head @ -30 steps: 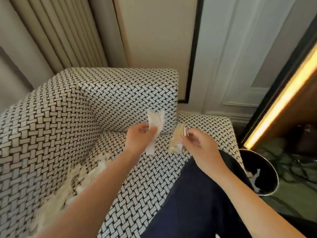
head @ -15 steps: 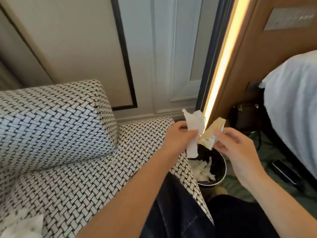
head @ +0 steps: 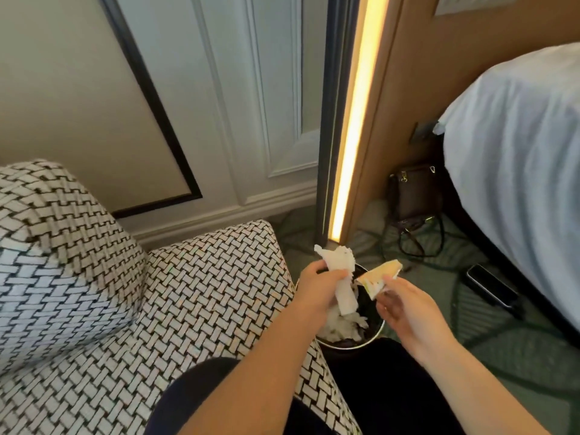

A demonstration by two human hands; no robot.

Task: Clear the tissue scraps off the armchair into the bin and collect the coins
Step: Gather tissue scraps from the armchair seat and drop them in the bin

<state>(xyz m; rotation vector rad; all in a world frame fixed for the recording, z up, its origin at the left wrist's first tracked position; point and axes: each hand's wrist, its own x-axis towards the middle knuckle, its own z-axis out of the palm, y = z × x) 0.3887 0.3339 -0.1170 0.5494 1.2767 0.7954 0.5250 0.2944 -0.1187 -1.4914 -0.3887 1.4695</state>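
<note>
My left hand (head: 318, 288) grips a white tissue scrap (head: 340, 277) that hangs over the round black bin (head: 373, 335) on the floor, right of the armchair (head: 201, 296). My right hand (head: 405, 306) pinches a yellowish paper scrap (head: 378, 277) above the bin's right side. White tissue scraps (head: 343, 324) lie inside the bin. The black-and-white woven armchair fills the lower left. No coins are in view.
A dark handbag (head: 412, 196) with straps sits on the green carpet by a lit vertical light strip (head: 356, 120). A dark phone (head: 489, 285) lies on the floor beside the white-covered bed (head: 518, 158). My dark-trousered knee (head: 194, 394) rests on the seat.
My view swung right from the armchair's corner to the bin. Both hands carried their scraps from above the seat to over the bin and lowered slightly.
</note>
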